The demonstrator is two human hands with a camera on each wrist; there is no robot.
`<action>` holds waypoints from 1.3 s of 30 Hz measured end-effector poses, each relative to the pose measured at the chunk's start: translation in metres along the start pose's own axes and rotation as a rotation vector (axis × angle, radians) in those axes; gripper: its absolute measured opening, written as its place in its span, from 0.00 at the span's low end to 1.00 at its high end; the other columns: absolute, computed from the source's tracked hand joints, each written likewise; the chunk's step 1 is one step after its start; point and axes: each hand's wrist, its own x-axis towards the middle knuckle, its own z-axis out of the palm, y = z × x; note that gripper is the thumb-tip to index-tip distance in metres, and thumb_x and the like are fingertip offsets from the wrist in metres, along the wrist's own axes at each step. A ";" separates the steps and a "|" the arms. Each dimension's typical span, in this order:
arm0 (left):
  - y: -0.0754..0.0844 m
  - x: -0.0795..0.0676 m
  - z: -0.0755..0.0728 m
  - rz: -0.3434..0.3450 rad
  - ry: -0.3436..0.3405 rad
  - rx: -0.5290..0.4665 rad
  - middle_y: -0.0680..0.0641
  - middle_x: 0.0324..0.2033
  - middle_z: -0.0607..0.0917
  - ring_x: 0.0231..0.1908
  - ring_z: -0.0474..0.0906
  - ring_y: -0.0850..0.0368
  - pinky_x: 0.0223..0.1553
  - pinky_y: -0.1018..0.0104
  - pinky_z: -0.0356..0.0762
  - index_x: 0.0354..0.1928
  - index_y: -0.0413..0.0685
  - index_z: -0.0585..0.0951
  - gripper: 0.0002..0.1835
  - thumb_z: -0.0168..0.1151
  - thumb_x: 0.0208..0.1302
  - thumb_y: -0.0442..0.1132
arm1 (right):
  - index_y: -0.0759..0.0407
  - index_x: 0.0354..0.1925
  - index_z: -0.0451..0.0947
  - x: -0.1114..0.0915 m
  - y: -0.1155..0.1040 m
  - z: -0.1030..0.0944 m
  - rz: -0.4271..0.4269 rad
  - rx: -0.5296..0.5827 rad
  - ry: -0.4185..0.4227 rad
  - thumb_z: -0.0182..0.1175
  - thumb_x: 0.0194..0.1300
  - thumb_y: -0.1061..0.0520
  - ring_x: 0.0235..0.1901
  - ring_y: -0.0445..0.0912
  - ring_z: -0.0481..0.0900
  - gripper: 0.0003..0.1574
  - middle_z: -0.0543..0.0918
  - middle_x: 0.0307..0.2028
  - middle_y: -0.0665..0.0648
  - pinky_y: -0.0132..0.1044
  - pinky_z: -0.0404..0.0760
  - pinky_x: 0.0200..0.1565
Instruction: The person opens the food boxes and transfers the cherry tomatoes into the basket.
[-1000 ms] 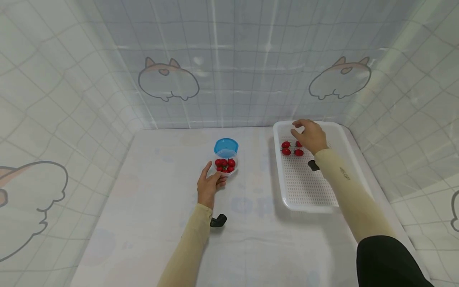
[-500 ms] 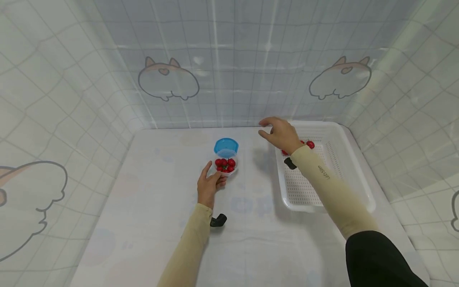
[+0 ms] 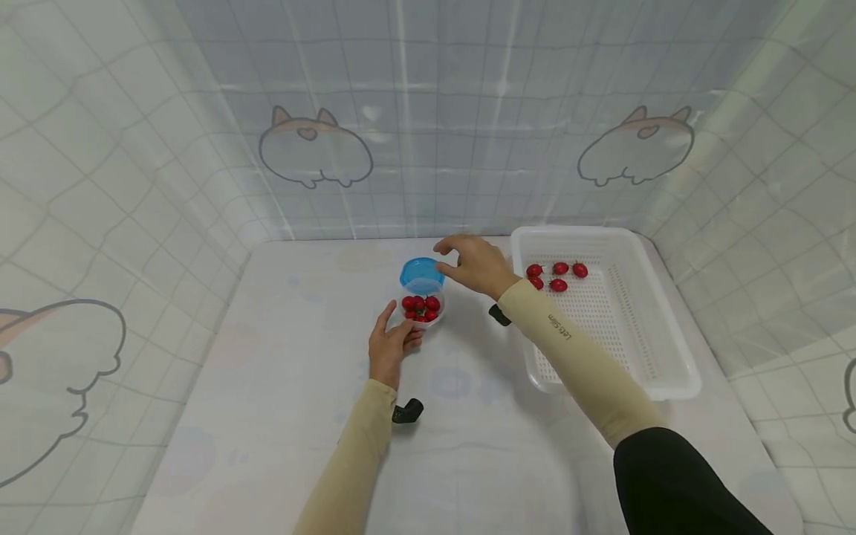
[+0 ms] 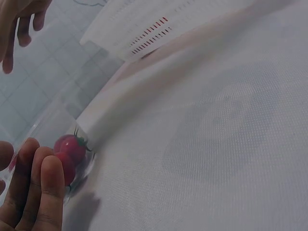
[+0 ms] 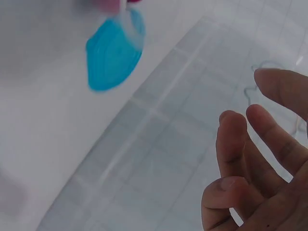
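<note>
A small clear plastic cup [image 3: 438, 306] with several cherry tomatoes [image 3: 419, 303] inside stands on the cloth-covered table. Its blue lid [image 3: 420, 269] lies tipped back behind it. My left hand [image 3: 389, 349] holds the cup from its near left side. In the left wrist view the left fingers [image 4: 50, 180] partly cover the cup, and tomatoes [image 4: 71, 147] show through its wall. My right hand [image 3: 476, 264] hovers just right of the lid with nothing in it. Its fingers [image 5: 231, 139] are loosely bent in the right wrist view, with the lid beyond them.
To the right stands a white perforated basket [image 3: 595, 379] with several loose cherry tomatoes [image 3: 559, 285] at its far left. Corgi-printed, grid-patterned sheeting [image 3: 468, 148] rises at the back and both sides. A black wrist mount [image 3: 408, 411] sits below my left hand.
My right hand has moved left, from above the basket to beside the blue lid. The basket's tomatoes have come back into view. My left hand and the cup have stayed put.
</note>
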 end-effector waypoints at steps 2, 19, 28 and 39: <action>0.000 0.000 0.001 0.016 0.000 -0.002 0.36 0.42 0.87 0.42 0.85 0.42 0.51 0.55 0.85 0.75 0.59 0.67 0.33 0.63 0.72 0.37 | 0.50 0.60 0.80 0.000 -0.005 0.007 -0.001 0.014 -0.001 0.64 0.70 0.45 0.39 0.45 0.82 0.23 0.85 0.54 0.50 0.41 0.85 0.41; 0.003 -0.001 -0.001 0.006 -0.009 -0.030 0.39 0.39 0.88 0.38 0.86 0.50 0.52 0.53 0.84 0.75 0.59 0.67 0.33 0.64 0.71 0.36 | 0.51 0.61 0.81 -0.002 -0.022 0.068 0.021 0.091 -0.098 0.65 0.70 0.45 0.48 0.50 0.85 0.25 0.86 0.54 0.53 0.47 0.86 0.45; 0.000 -0.001 0.000 0.028 0.003 -0.021 0.39 0.38 0.89 0.35 0.87 0.50 0.45 0.59 0.87 0.74 0.56 0.69 0.34 0.66 0.68 0.35 | 0.52 0.58 0.82 -0.001 -0.028 0.086 0.053 0.029 -0.159 0.68 0.68 0.48 0.48 0.47 0.85 0.23 0.86 0.52 0.51 0.45 0.86 0.46; 0.005 -0.003 0.000 0.010 -0.005 0.000 0.36 0.44 0.88 0.44 0.85 0.40 0.48 0.57 0.86 0.73 0.60 0.69 0.33 0.67 0.69 0.37 | 0.52 0.57 0.82 0.001 -0.029 0.100 0.083 -0.036 -0.137 0.67 0.68 0.46 0.39 0.43 0.85 0.22 0.87 0.45 0.49 0.40 0.87 0.41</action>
